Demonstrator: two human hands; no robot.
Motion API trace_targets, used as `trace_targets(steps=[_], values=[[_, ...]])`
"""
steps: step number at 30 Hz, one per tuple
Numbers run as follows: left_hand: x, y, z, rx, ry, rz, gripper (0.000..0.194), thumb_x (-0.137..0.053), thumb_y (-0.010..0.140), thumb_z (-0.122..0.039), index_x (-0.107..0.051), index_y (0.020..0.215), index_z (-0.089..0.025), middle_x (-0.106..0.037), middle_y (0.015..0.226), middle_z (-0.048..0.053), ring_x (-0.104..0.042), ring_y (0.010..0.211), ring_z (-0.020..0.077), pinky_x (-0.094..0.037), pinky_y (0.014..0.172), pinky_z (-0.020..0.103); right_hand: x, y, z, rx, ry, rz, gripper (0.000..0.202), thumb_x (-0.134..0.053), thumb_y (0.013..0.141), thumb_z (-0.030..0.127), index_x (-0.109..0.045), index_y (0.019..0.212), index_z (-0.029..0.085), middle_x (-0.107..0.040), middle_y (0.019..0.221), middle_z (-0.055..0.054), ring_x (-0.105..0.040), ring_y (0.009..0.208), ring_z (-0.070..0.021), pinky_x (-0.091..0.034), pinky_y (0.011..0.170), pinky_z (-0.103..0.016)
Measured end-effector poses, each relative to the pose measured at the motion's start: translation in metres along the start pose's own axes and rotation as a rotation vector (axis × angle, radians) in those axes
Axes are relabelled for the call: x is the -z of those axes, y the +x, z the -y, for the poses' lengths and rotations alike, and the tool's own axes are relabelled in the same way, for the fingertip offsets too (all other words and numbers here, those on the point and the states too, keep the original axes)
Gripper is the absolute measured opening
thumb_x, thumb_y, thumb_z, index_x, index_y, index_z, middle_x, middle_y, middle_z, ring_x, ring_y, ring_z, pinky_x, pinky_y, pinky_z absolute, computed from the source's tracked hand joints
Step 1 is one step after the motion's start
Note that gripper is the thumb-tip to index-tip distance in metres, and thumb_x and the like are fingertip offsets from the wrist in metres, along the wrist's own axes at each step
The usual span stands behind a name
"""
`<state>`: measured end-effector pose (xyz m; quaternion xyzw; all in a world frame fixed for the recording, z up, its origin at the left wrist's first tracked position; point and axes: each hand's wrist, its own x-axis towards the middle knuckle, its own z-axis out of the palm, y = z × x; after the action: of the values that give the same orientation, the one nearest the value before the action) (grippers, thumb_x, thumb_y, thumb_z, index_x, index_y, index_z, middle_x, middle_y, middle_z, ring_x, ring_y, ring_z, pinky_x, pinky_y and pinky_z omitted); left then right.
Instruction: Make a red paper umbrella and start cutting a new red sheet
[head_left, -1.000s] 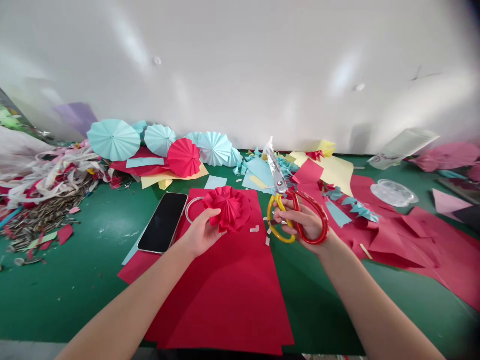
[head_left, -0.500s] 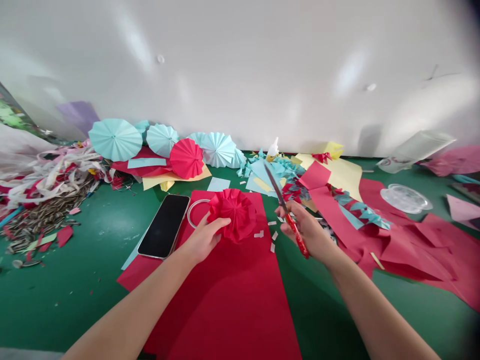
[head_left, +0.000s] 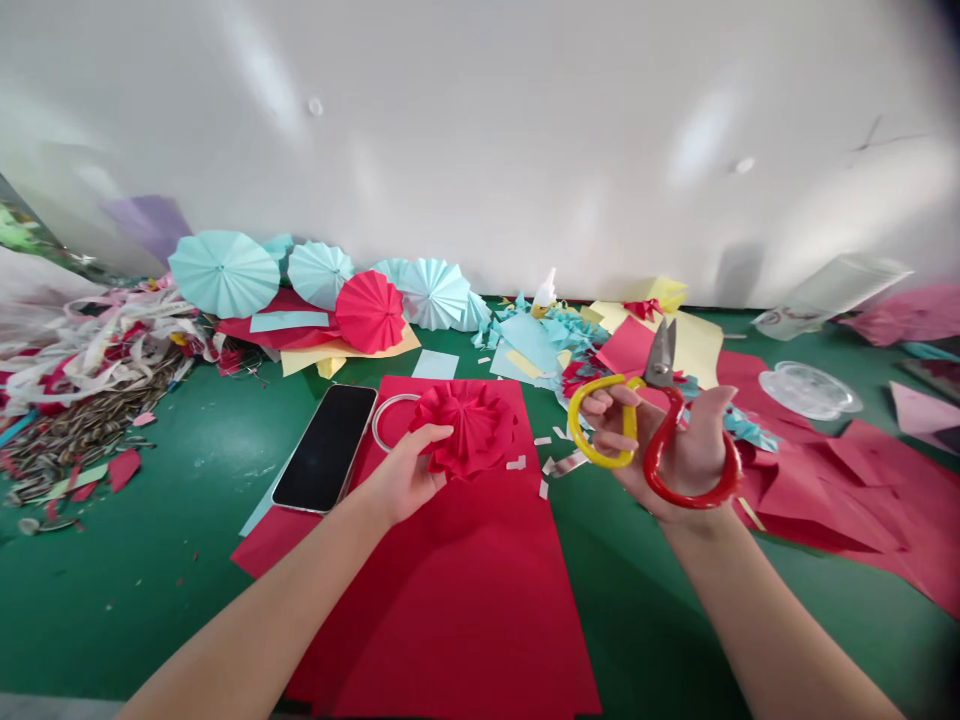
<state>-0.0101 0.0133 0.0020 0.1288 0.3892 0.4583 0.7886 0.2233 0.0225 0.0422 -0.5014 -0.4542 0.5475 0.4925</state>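
Observation:
My left hand point(head_left: 411, 470) pinches the near left edge of a pleated red paper rosette point(head_left: 474, 428), thumb on top and the other fingers partly hidden. The rosette is over a large red paper sheet point(head_left: 450, 600). At the right, my right hand point(head_left: 660, 455) is turned palm up with scissors point(head_left: 679, 428) in it. Their yellow and red handle loops are around its fingers and thumb, and the short metal blades point away from me. A white ring, perhaps a tape roll point(head_left: 384, 420), lies just left of the rosette.
A phone point(head_left: 324, 447) lies left of the sheet. Pale blue paper rosettes point(head_left: 225, 272) and a smaller red one point(head_left: 370, 312) line the wall. Ribbon scraps point(head_left: 97, 340) pile up at left. Cut red paper point(head_left: 832, 500) and a clear plastic lid point(head_left: 810, 390) are at right.
My right hand has moved right and turned palm up, swinging the scissors so their handles face me. My left hand stays on the rosette, nearly unmoved.

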Motion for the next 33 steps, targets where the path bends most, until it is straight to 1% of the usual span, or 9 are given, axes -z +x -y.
trace_targets(steps=[4, 7, 9, 11, 13, 16, 19, 24, 33], values=[[0.0, 0.0, 0.001, 0.0, -0.014, -0.008, 0.014, -0.058, 0.073, -0.013, -0.06, 0.086, -0.016, -0.066, 0.086, 0.005, -0.062, 0.078, 0.0141, -0.051, 0.069, 0.02, -0.003, 0.0, -0.008, 0.036, -0.105, 0.055, 0.064, 0.0, 0.065, 0.079, -0.032, 0.067, 0.025, -0.046, 0.068, -0.008, -0.049, 0.073, -0.0242, -0.033, 0.045, -0.03], [0.0, 0.0, 0.0, -0.022, 0.016, -0.01, 0.014, -0.059, 0.071, -0.013, -0.061, 0.085, -0.016, -0.066, 0.086, 0.005, -0.062, 0.079, 0.0146, -0.051, 0.067, 0.02, -0.003, 0.001, -0.014, 0.117, -0.183, 0.132, 0.058, -0.022, 0.064, 0.081, -0.034, 0.073, 0.025, -0.049, 0.073, -0.006, -0.051, 0.07, -0.0225, -0.034, 0.045, -0.029], [-0.001, -0.001, 0.0, -0.044, 0.044, -0.014, 0.014, -0.06, 0.07, -0.013, -0.061, 0.084, -0.016, -0.066, 0.085, 0.004, -0.062, 0.078, 0.0143, -0.051, 0.064, 0.019, -0.002, 0.002, -0.016, 0.195, -0.196, 0.156, 0.052, -0.037, 0.065, 0.076, -0.036, 0.075, 0.025, -0.048, 0.076, -0.003, -0.049, 0.062, -0.0179, -0.035, 0.046, -0.029], [-0.001, -0.001, 0.001, -0.053, 0.067, -0.024, 0.013, -0.061, 0.069, -0.012, -0.061, 0.081, -0.016, -0.066, 0.082, 0.003, -0.062, 0.073, 0.013, -0.051, 0.061, 0.018, 0.0, 0.003, -0.017, 0.251, -0.25, 0.148, 0.045, -0.045, 0.069, 0.068, -0.04, 0.078, 0.024, -0.047, 0.078, -0.002, -0.044, 0.055, -0.013, -0.036, 0.048, -0.028], [-0.001, -0.002, 0.002, -0.053, 0.087, -0.033, 0.009, -0.061, 0.069, -0.012, -0.06, 0.077, -0.016, -0.066, 0.077, 0.002, -0.061, 0.066, 0.011, -0.05, 0.058, 0.017, 0.003, 0.003, -0.018, 0.293, -0.405, 0.125, 0.037, -0.05, 0.072, 0.059, -0.042, 0.079, 0.023, -0.045, 0.078, -0.001, -0.041, 0.056, -0.0113, -0.037, 0.051, -0.027], [-0.001, -0.003, 0.004, -0.071, 0.136, -0.017, 0.008, -0.062, 0.068, -0.013, -0.06, 0.075, -0.016, -0.066, 0.073, 0.001, -0.061, 0.064, 0.0103, -0.05, 0.059, 0.018, 0.005, 0.006, -0.021, 0.383, -0.714, 0.068, 0.028, -0.059, 0.071, 0.045, -0.045, 0.078, 0.021, -0.045, 0.078, -0.001, -0.046, 0.066, -0.0145, -0.04, 0.057, -0.027], [0.0, -0.004, 0.005, -0.114, 0.201, 0.023, 0.014, -0.062, 0.068, -0.014, -0.06, 0.082, -0.017, -0.066, 0.078, 0.001, -0.062, 0.073, 0.013, -0.05, 0.066, 0.021, 0.005, 0.011, -0.027, 0.526, -0.939, 0.011, 0.026, -0.06, 0.072, 0.038, -0.046, 0.084, 0.021, -0.051, 0.086, -0.006, -0.049, 0.077, -0.0197, -0.043, 0.064, -0.031], [-0.002, -0.004, 0.006, -0.173, 0.271, 0.03, 0.025, -0.065, 0.067, -0.015, -0.057, 0.09, -0.02, -0.066, 0.081, -0.001, -0.062, 0.081, 0.0144, -0.048, 0.073, 0.023, 0.005, 0.014, -0.036, 0.771, -1.236, 0.051, 0.023, -0.059, 0.071, 0.032, -0.046, 0.085, 0.019, -0.052, 0.091, -0.01, -0.047, 0.086, -0.0255, -0.043, 0.073, -0.038], [0.007, 0.0, 0.01, -0.206, 0.384, 0.079, 0.03, -0.065, 0.07, -0.021, -0.054, 0.098, -0.024, -0.064, 0.088, 0.0, -0.06, 0.085, 0.0177, -0.049, 0.072, 0.029, 0.001, 0.009, -0.035, 0.788, -1.396, 0.047, 0.043, -0.061, 0.065, 0.046, -0.044, 0.089, 0.016, -0.049, 0.094, -0.012, -0.044, 0.09, -0.0285, -0.043, 0.076, -0.04]])
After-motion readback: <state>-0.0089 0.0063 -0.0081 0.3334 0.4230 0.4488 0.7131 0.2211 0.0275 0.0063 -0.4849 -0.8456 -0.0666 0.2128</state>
